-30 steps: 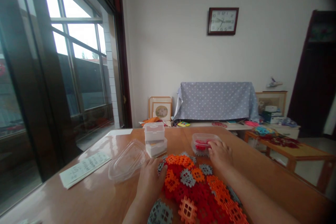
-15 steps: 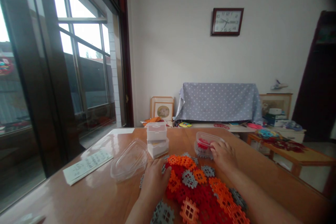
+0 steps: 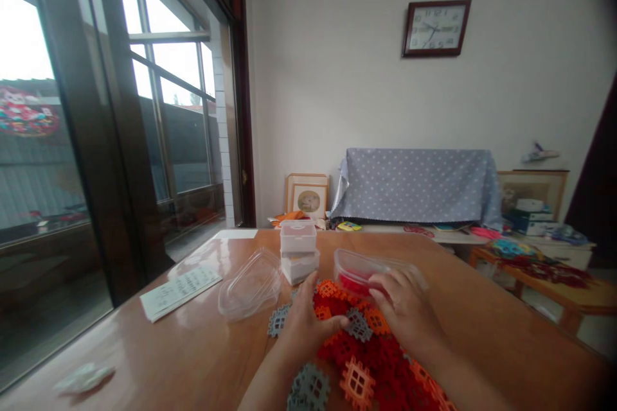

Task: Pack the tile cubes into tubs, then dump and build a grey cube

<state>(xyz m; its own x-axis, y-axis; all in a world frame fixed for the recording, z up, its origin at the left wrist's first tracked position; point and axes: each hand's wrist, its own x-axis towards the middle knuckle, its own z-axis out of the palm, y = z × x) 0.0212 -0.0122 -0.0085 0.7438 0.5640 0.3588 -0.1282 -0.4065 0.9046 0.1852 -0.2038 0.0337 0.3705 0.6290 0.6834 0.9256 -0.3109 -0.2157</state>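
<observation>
My right hand (image 3: 402, 305) grips the near right side of a clear plastic container (image 3: 344, 259), thumb and fingers at its rim. Red pieces (image 3: 351, 280) show inside it. The container is just beyond a heap of notched, square plastic interlocking pieces in red, orange and grey. My left hand (image 3: 308, 321) hovers over or rests at the heap's left side, thumb stretched apart from the fingers, holding nothing visible. Near me in the heap are an orange piece (image 3: 357, 382) and a grey piece (image 3: 308, 388). Another grey piece (image 3: 278, 321) lies left of my left hand.
Left of the heap lies a clear plastic tray or lid (image 3: 250, 282). Two small white boxes (image 3: 299, 237) are stacked behind it. Paper sheets with writing (image 3: 180, 292) and a crumpled wrapper (image 3: 87, 377) lie on the wooden table (image 3: 193, 347).
My right hand has brought the container left and nearer the heap. My left hand has lifted slightly, its thumb spreading wider. The view has turned a little left.
</observation>
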